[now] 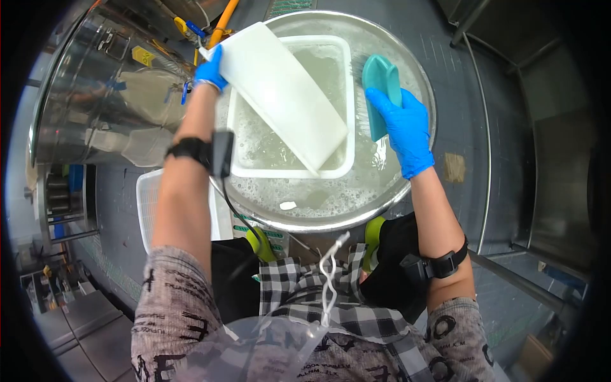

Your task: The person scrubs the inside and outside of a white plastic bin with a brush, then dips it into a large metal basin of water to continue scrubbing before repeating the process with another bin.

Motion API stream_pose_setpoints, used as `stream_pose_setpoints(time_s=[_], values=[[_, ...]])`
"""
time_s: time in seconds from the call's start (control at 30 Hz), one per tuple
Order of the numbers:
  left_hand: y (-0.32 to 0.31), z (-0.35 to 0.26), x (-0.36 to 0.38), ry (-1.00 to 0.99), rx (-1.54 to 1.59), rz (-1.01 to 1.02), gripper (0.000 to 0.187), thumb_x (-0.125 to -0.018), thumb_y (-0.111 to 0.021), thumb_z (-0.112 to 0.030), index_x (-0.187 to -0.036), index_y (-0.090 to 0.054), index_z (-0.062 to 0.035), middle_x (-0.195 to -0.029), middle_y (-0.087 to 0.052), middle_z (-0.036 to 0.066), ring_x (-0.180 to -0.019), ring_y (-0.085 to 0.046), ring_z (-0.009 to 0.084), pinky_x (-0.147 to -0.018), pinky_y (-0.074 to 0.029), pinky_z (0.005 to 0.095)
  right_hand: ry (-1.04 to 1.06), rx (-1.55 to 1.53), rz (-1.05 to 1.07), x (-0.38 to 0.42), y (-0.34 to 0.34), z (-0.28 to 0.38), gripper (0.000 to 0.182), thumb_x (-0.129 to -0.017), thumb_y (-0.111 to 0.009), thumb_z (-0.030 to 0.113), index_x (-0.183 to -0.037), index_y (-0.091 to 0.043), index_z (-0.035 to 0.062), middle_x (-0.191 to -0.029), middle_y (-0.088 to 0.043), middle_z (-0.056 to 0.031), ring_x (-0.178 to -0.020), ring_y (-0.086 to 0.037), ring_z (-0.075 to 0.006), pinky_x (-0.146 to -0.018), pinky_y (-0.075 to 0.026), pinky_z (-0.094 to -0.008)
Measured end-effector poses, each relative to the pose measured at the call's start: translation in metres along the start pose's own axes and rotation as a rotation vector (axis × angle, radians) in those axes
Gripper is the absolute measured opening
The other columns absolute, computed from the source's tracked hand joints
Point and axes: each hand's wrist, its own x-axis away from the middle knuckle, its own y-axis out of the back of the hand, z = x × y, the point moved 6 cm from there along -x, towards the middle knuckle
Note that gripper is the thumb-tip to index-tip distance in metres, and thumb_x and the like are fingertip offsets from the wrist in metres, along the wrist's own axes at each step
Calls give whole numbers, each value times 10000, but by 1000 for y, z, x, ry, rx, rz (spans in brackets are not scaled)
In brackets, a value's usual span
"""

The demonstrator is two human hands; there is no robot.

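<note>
My left hand [212, 71], in a blue glove, grips the upper left end of a white rectangular board or lid [280, 89]. The board lies tilted across a white plastic tub [350, 114] in a large round metal basin [305, 223] of soapy water. In my right hand [402, 130], also gloved in blue, is a teal scrub brush [380, 83]. Its bristles face left toward the tub, apart from the board. A small white piece [288, 205] floats in the suds near the basin's front edge.
A large shiny metal vessel [70, 95] with blue-handled valves stands at the left. An orange hose [223, 22] runs behind the basin. A white basket [149, 210] sits on the floor at lower left. Metal framework [534, 254] lines the right side.
</note>
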Motion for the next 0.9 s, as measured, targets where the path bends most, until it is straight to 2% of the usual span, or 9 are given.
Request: stream_pose_setpoints(time_s=[0.07, 0.1, 0.13, 0.17, 0.23, 0.27, 0.5, 0.8, 0.9], values=[[-34, 26, 88, -168, -544, -155, 378, -703, -632, -357, -751, -582, 15, -563, -562, 110, -505, -542, 207, -486, -442, 308, 16, -27, 19, -2, -3, 0, 338, -679, -673, 312, -833, -597, 21, -697, -577, -63, -608, -522, -112, -547, -428, -255], [-44, 79, 101, -219, -610, -68, 397, -673, -650, -347, -774, -569, 29, -645, -580, 138, -578, -563, 230, -537, -454, 325, 15, -28, 17, -3, -5, 0, 338, -679, -673, 312, -833, -597, 21, -697, -577, -63, -608, -522, -112, -547, -428, -255], [-48, 147, 107, -403, -1110, -99, 390, -649, -659, -311, -810, -567, 33, -761, -592, 171, -711, -581, 259, -618, -459, 350, 20, -29, 21, -1, -7, 0, 338, -679, -674, 313, -828, -597, 19, -693, -577, -62, -606, -522, -112, -547, -429, -254], [-82, 157, 173, -96, -813, -34, 387, -637, -655, -284, -853, -566, 24, -863, -583, 195, -813, -569, 284, -689, -448, 368, 28, -22, 26, -1, -8, 1, 339, -678, -674, 314, -823, -598, 17, -690, -578, -60, -604, -521, -111, -548, -429, -254], [-95, 235, 193, 202, -458, -92, 228, -683, -619, -113, -839, -559, 43, -750, -595, 107, -653, -575, 190, -576, -460, 303, 29, 1, 27, 2, -9, 2, 339, -678, -675, 313, -819, -597, 15, -685, -578, -59, -600, -521, -110, -548, -429, -254], [-95, 246, 194, 153, -526, -176, 212, -692, -616, -118, -830, -563, 34, -723, -593, 105, -604, -573, 180, -530, -463, 296, 29, 8, 22, 3, -7, 3, 339, -678, -676, 312, -815, -597, 12, -679, -578, -58, -597, -521, -110, -548, -430, -254], [-98, 200, 200, 73, -388, -162, 195, -700, -604, -163, -773, -576, 15, -660, -593, 117, -550, -569, 205, -505, -459, 316, 12, -21, -12, -4, 3, -1, 335, -679, -674, 318, -804, -597, 16, -675, -580, -64, -587, -520, -112, -544, -429, -260], [-58, 102, 184, 354, 90, 268, 283, -785, -552, -230, -908, -552, 25, -802, -591, 145, -693, -588, 226, -606, -501, 320, 33, -68, 5, -2, 2, 2, 346, -676, -673, 325, -803, -594, 14, -670, -580, -70, -590, -520, -116, -547, -425, -260], [-20, 80, 180, 395, 66, 181, 295, -765, -580, -219, -945, -537, 11, -831, -583, 121, -741, -575, 207, -647, -498, 325, 48, -25, 4, -2, 2, 2, 342, -679, -669, 322, -804, -593, 12, -681, -579, -72, -599, -521, -117, -551, -424, -262]])
